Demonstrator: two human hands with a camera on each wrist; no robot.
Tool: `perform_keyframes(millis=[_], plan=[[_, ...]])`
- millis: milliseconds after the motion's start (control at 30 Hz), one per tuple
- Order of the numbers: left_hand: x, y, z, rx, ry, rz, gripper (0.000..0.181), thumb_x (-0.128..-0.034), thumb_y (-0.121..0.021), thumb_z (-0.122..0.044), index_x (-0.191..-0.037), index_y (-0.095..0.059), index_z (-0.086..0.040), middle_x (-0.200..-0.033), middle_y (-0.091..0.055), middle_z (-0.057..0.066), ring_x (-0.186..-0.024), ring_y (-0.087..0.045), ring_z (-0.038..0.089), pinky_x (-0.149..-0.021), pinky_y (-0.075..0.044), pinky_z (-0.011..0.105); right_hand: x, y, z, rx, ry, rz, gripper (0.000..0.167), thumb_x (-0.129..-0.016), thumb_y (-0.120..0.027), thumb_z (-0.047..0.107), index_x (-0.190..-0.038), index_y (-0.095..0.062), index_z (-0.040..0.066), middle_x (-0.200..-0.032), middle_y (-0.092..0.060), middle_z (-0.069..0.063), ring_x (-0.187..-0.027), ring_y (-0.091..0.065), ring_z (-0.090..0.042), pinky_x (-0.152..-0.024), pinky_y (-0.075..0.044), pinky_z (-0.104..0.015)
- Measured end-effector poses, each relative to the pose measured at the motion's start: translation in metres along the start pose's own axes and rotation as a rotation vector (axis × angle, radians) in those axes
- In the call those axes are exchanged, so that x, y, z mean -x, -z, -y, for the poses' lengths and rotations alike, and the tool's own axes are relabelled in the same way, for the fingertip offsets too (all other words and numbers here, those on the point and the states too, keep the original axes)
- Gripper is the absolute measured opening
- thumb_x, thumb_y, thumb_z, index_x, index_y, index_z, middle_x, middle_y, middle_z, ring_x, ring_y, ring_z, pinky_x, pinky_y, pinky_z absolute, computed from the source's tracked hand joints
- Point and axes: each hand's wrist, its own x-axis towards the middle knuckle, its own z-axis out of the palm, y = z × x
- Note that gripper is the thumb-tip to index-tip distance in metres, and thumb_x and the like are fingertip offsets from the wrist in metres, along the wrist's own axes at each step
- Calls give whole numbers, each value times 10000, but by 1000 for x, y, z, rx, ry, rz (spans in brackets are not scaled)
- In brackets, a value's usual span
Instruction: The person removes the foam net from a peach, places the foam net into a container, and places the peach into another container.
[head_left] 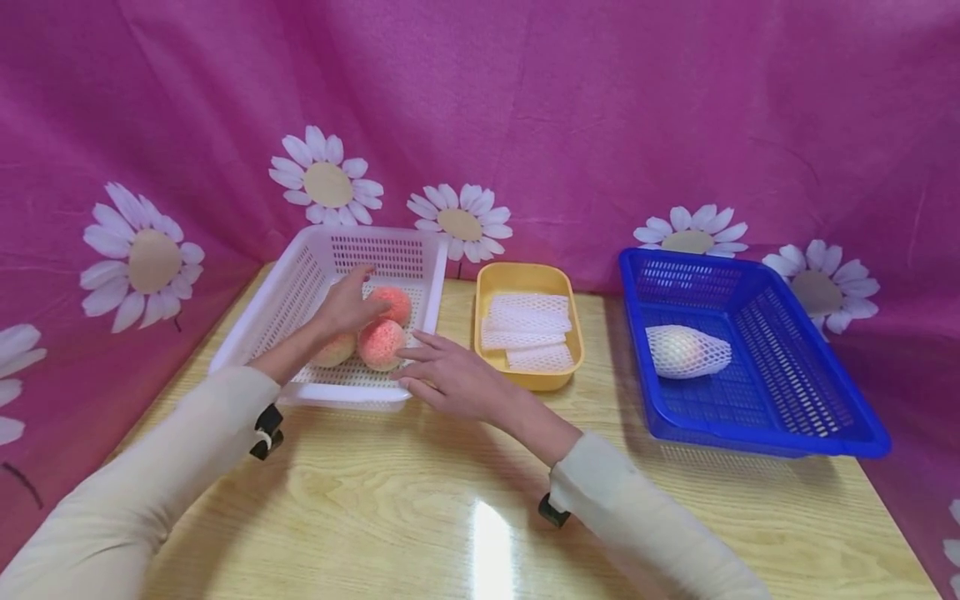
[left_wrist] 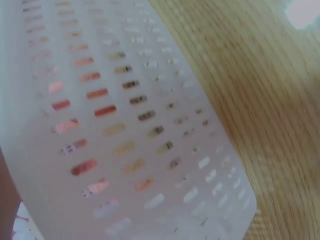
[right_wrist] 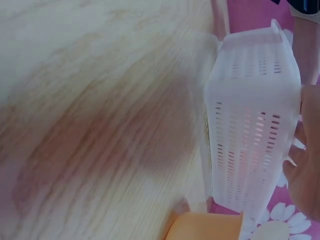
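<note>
Three pink-and-cream peaches lie in the white basket (head_left: 322,392): a back peach (head_left: 395,305), a front peach (head_left: 381,345) and a paler peach (head_left: 335,351) partly under the left arm. My left hand (head_left: 351,304) reaches into the basket with fingers spread, its thumb at the back peach; whether it touches is unclear. My right hand (head_left: 457,377) is over the basket's front right corner, fingers extended toward the front peach. The left wrist view shows the basket's slotted wall (left_wrist: 115,130), with peach colours behind it. In the right wrist view, the right hand (right_wrist: 307,160) is partly visible beside the basket's rim.
A yellow tray (head_left: 528,382) with several white foam net sleeves (head_left: 525,321) stands right of the white basket. Farther right, a blue basket (head_left: 757,425) holds one peach in a foam net (head_left: 686,352). A purple flowered cloth (head_left: 570,108) hangs behind the wooden table (head_left: 360,500).
</note>
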Motion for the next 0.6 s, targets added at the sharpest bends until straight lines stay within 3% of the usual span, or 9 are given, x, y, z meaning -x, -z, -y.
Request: perform_keyframes(millis=[200,333,600], plan=[[4,-6,-7,38,-13,10,736,-925,-672,-112,-1516,-277,77,-1537,-323,290,-1408,-313,433,-1135,-305,531,2,2,3,31,-50,-13,409,-1066,-461,292,-1401,-582,91,-1494,-478,-122,-1469,-261,-299,-1210,-133,-375],[6,-7,-13,25,-3,48,750,-949,-663,-133,-1540,-241,52,-1574,-266,266,-1438,-258,423,-1157,-261,530,4,10,5,50,-144,-34,436,-1061,-471,326,-1439,-547,124,-1504,-473,-94,-1464,-264,-328,-1207,-151,-404],[12,-8,-24,-52,-69,61,722,-952,-649,-168,-1528,-276,57,-1566,-284,265,-1452,-239,402,-1181,-203,516,8,33,2,145,-357,16,504,-1066,-394,438,-1507,-463,204,-1525,-452,-40,-1464,-274,-315,-1173,-138,-597]])
